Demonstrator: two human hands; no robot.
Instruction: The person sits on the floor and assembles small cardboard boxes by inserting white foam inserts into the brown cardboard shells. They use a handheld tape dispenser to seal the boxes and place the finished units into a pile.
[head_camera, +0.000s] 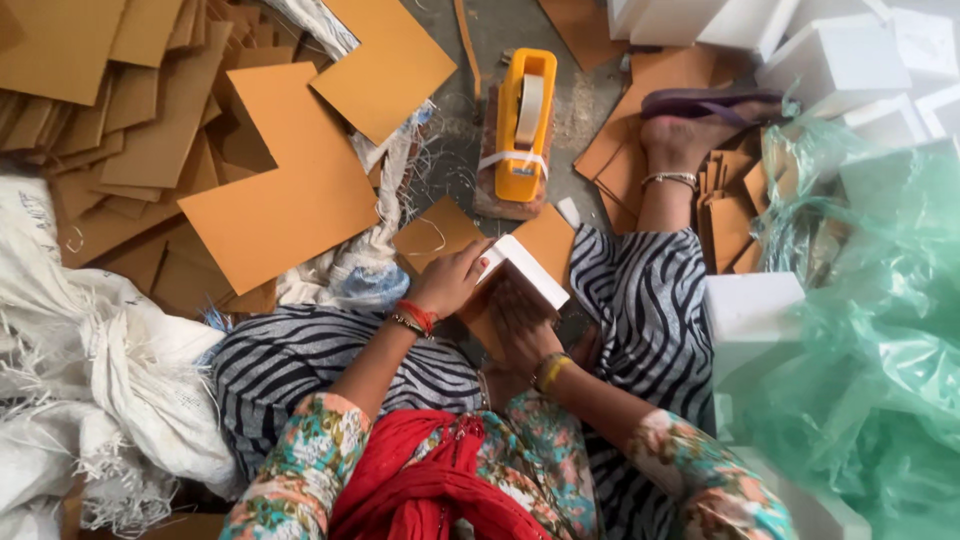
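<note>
- Gripping a small white box (524, 270) over the lap, the left hand (447, 283) has its fingers curled on the box's near end.
- The right hand (522, 325) lies flat beneath it, fingers together against the underside and the brown card (545, 240) behind.
- Risk, as I judge it: the box sits tilted, so a loosened grip could let it slide to the floor or dent a corner.
- One orange tape dispenser (524, 120) stands just ahead on a brick; a careless knee could tip it.
- Count: one dispenser, two large L-shaped card sheets (290, 190), several more white boxes (830, 60) at right, one green plastic bag (880, 330).
</note>
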